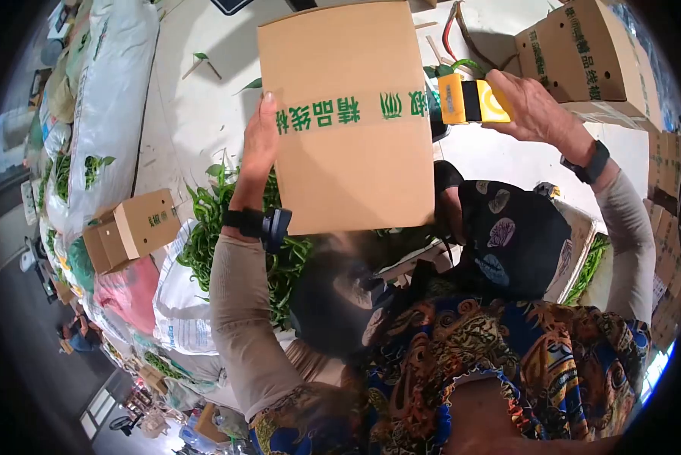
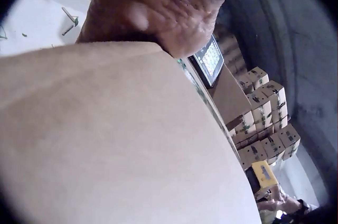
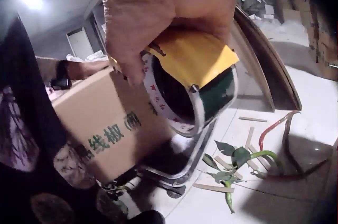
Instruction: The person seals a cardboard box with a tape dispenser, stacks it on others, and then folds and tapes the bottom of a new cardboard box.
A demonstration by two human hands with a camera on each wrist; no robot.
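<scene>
Pale floor (image 1: 196, 106) lies beyond the likely stiff carton (image 1: 348, 167), best held by opposite edges; left hand (image 1: 259, 142) touches it, fingers' hold unclear; right hand (image 1: 534, 108) grips the tape dispenser (image 3: 195, 55).

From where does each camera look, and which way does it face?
Head: worn there, faces forward and down at the box; left hand, right hand, sleeves, shirt show.
Left wrist: worn there, faces across the box; left hand near, right hand far.
Right wrist: worn there, faces the tape dispenser; right hand near, left hand beyond.
Head and right wrist share the green print.
</scene>
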